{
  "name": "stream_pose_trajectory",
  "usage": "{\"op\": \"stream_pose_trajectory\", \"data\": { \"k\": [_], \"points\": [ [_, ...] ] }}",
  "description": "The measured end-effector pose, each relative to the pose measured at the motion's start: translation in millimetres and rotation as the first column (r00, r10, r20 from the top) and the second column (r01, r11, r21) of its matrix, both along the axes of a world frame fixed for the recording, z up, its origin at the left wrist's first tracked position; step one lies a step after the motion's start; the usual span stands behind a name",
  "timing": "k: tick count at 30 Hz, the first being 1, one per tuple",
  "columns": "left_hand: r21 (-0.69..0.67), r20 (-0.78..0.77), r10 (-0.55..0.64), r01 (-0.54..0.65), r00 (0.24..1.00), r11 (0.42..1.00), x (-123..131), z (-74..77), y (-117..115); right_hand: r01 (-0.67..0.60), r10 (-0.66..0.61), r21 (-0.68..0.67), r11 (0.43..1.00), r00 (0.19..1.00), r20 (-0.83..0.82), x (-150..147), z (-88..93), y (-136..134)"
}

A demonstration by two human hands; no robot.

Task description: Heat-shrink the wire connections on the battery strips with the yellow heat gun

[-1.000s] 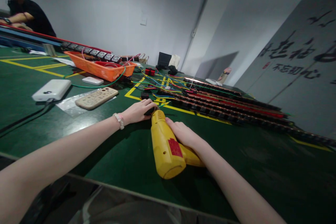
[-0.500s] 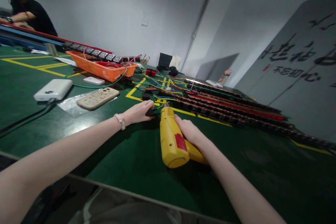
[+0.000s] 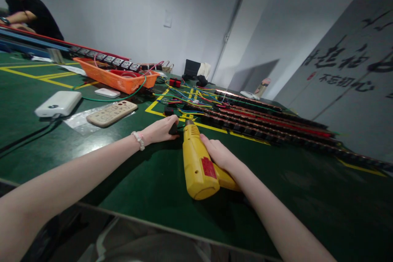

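My right hand point(image 3: 217, 151) is wrapped round the handle of a yellow heat gun point(image 3: 198, 168), whose metal nozzle point(image 3: 189, 122) points away from me toward the wires. To its left, my left hand point(image 3: 161, 129) has its fingers closed on a small black block point(image 3: 174, 128); its exact kind is not clear. The block sits close beside the nozzle, and a thin green wire shows near it. Just beyond lies another small black block point(image 3: 168, 111). Coloured wires point(image 3: 199, 99) run from there to long dark strips point(image 3: 264, 129) on the right.
An orange basket point(image 3: 123, 84) with red wire stands at the back left. Nearer are a phone in a beige case point(image 3: 112, 114), a clear plastic bag point(image 3: 78, 125) and a white power bank point(image 3: 58, 104) with a black cable. Another person point(image 3: 35, 14) sits at far left.
The heat gun's nozzle has shifted slightly left, closer to the block in my left hand. The view has turned a little. Both hands keep their hold.
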State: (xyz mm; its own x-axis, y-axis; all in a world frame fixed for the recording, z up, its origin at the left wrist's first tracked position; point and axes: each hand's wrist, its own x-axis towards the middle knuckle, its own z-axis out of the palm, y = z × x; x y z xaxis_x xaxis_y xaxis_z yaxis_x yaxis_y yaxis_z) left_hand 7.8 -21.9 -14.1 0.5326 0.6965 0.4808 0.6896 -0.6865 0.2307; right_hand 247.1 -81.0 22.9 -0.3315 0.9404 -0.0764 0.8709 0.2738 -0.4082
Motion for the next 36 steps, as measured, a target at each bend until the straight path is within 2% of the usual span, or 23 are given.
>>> {"op": "stream_pose_trajectory", "data": {
  "k": [8,13,19,21,24,26,32,36],
  "points": [
    [-0.011,0.063,-0.067,0.068,0.996,0.998,1,-1.2,0,-0.022,0.018,-0.064,0.998,0.998,-0.062,-10,2.4,-12],
    [-0.028,0.071,-0.072,0.074,0.995,0.997,1,2.3,-3,-0.053,0.051,-0.047,0.997,0.998,-0.049,-13,4.3,-15],
    [0.022,0.119,-0.099,0.097,0.988,0.995,2,3.3,-4,-0.039,0.035,-0.099,0.994,0.999,-0.04,-13,4.1,-15],
    [0.032,0.164,-0.1,0.096,0.981,0.995,2,1.0,-3,-0.098,0.099,-0.033,0.995,0.995,0.01,-11,1.8,-14],
    [0.016,0.203,-0.09,0.088,0.975,0.996,1,-2.1,-1,-0.235,0.213,0.099,0.967,0.957,0.197,-8,-1.8,-13],
    [-0.008,0.198,-0.081,0.084,0.977,0.996,1,-2.6,0,-0.277,0.232,0.122,0.953,0.928,0.292,-6,-2.0,-13],
    [-0.032,0.149,-0.075,0.081,0.986,0.996,1,0.5,-2,-0.229,0.199,0.069,0.971,0.933,0.299,-7,4.0,-12],
    [-0.025,0.153,-0.063,0.068,0.986,0.997,1,1.3,-2,-0.209,0.173,0.096,0.973,0.941,0.289,1,0.0,0]
  ]
}}
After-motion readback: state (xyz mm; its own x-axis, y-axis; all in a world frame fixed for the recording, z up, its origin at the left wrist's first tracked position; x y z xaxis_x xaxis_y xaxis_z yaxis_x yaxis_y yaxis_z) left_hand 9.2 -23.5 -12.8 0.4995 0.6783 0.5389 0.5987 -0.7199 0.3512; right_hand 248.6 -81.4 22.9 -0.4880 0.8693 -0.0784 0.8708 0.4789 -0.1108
